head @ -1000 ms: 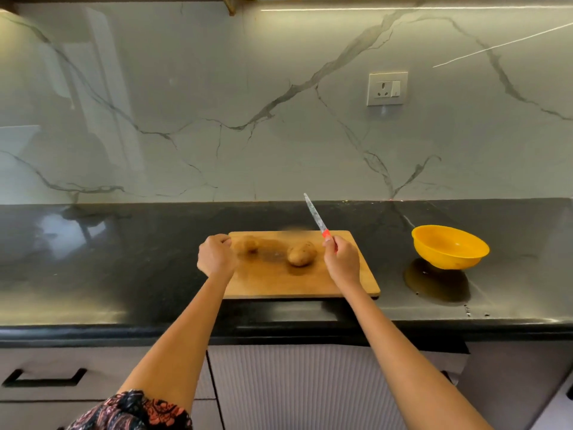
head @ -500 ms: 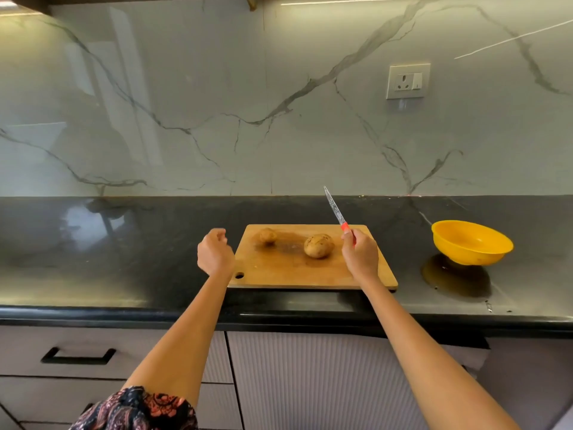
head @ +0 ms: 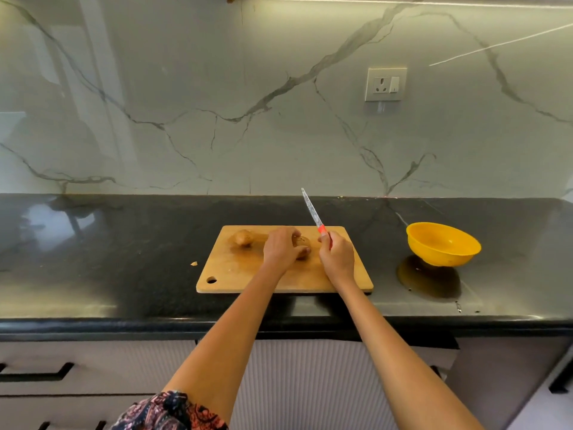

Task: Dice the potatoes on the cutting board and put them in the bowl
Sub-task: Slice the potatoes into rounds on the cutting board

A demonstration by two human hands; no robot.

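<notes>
1. I have my left hand cupped over the nearer potato, fingers curled round it and thumb pressed to its near side, pinning it to the cutting board.
2. My right hand sits just to the right of that potato, fist closed on the knife by its red handle; the blade slants up and away to the left, clear of the board and above the potato.
3. The other potato lies on the board to the left of my left hand, a little apart from it, untouched and whole.
4. The yellow bowl stands on the dark counter well off to the right of my right hand.
5. Count: two potatoes, one knife, one board, one bowl.
6. A small pale scrap lies on the counter just left of the board.
</notes>
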